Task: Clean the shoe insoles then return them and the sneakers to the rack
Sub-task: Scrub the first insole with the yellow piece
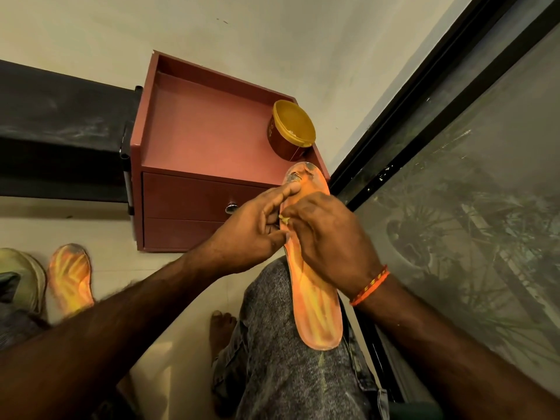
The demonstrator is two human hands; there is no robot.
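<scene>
Orange insole (315, 301) lay on the knee; left hand (251, 225) pinched its edge, right hand (330, 237) pressed a small wad on it. Hard rubbing risked it slipping sideways.

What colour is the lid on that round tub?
Yellow, on a dark red tub, seen in the head view.

Both arms fwd, left hand (251, 225) fingers pinching, right hand (327, 237) curled in grip.
</scene>
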